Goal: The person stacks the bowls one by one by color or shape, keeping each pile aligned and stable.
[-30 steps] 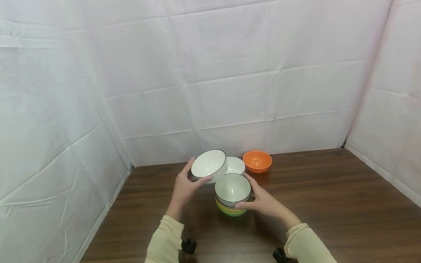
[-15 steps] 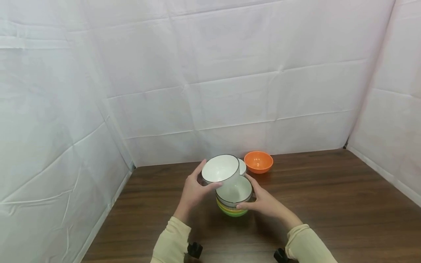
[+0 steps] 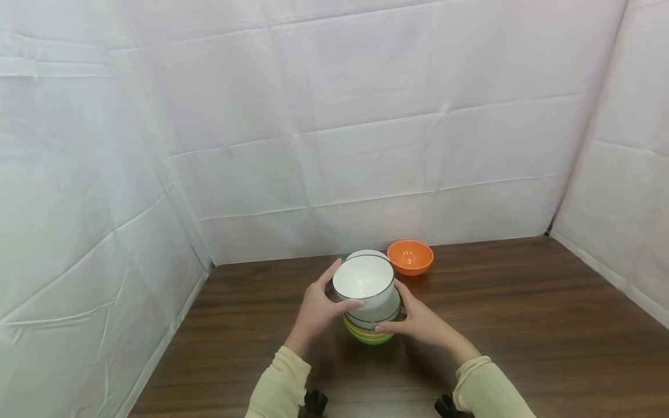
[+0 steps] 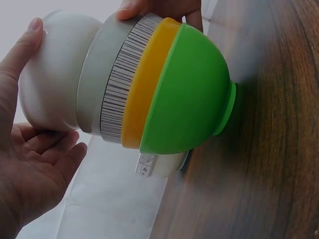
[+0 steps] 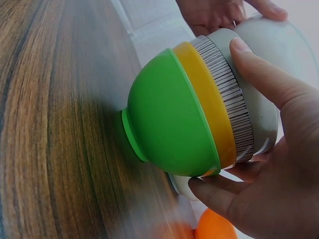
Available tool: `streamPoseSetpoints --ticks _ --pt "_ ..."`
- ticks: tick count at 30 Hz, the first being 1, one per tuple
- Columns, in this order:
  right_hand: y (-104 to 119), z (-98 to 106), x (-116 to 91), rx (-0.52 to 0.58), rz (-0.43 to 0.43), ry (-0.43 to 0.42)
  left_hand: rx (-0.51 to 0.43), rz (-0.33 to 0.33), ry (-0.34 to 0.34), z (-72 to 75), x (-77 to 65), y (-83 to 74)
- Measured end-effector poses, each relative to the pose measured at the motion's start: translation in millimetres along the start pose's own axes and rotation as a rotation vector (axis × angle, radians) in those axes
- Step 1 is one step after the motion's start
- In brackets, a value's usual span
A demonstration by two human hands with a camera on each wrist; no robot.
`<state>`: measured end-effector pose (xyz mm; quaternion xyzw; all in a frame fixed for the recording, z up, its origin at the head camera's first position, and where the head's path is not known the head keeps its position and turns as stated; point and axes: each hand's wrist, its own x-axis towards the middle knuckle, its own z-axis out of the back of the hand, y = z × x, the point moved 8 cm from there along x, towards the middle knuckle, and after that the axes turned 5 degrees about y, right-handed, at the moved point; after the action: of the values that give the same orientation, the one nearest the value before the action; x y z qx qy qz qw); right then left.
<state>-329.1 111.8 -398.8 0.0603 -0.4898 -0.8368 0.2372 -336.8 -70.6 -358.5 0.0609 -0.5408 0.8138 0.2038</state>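
Two hands are at work on one stack of bowls, which stands on the brown table close in front of us. Our left hand grips a white bowl with a dark rim, thumb curled over the near edge and fingers behind, and holds it tilted over the stack. Our right hand steadies the stack from 3 o'clock, its fingers curled round the striped grey bowl, which sits in a yellow bowl nested in the green bowl at the bottom.

To seat the white bowl well, we should level it first, center its foot over the grey bowl's opening, and lower it straight. We think the grip on the stack should hold until the bowl settles, since three nested bowls on a narrow foot could rock.

At 12 o'clock behind the stack another white bowl peeks out, though we can barely see it; the orange bowl sits at 1 o'clock, apart from the stack.
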Motion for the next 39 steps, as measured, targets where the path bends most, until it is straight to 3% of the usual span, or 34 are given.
streamPoseSetpoints --ticks 10,18,39 --pt "1 -2 3 0.019 0.011 0.006 0.02 -0.001 0.037 -7.8 -1.9 6.0" --pt "4 0 5 0.053 -0.033 -0.008 0.045 0.026 0.059 -11.4 -5.4 12.5" --pt "9 4 5 0.039 -0.054 -0.022 0.079 0.072 0.087 -10.0 -7.8 9.7"
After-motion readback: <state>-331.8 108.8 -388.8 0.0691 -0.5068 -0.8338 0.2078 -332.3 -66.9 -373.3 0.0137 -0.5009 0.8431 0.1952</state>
